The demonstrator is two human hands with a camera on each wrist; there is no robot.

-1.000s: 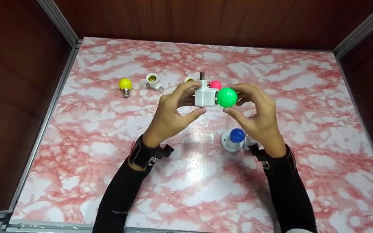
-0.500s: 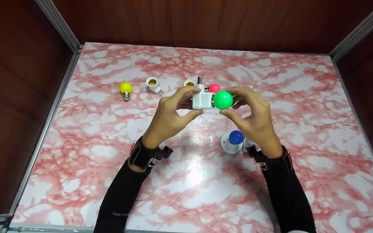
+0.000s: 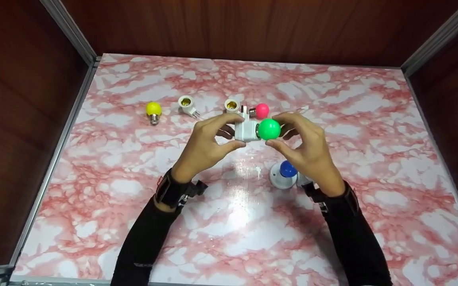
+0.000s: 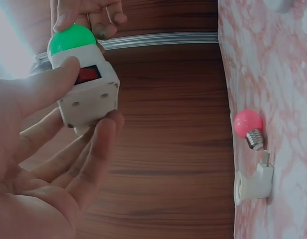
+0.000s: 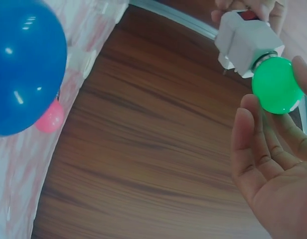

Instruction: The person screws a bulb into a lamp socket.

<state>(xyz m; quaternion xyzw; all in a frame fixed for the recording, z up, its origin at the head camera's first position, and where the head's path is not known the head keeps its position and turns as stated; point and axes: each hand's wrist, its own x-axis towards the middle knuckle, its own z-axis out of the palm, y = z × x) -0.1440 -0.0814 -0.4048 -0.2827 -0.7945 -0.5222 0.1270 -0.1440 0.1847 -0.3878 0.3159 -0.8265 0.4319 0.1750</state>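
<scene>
My left hand (image 3: 209, 145) grips a white plug-in bulb socket (image 3: 245, 130) between thumb and fingers, above the table. A red switch (image 4: 87, 74) shows on the socket in the left wrist view, and its plug pins point away from me. With thumb and fingertips my right hand (image 3: 306, 147) pinches a green bulb (image 3: 269, 129). The bulb's metal base sits at the socket's mouth, a narrow band of it showing in the right wrist view. Below my right hand stands a blue bulb (image 3: 288, 169) in a round white holder (image 3: 278, 180).
Behind my hands lie a pink bulb (image 3: 262, 111) and a white socket (image 3: 231, 105). Farther left are another white socket (image 3: 186, 104) with pins and a yellow bulb (image 3: 154, 109). Brown wood-look panels (image 3: 229, 29) wall the marbled table (image 3: 105, 222) at the back and sides.
Both hands have come slightly left and lower in the head view, with the socket and green bulb still held together. The socket and pink bulb behind them show more fully now.
</scene>
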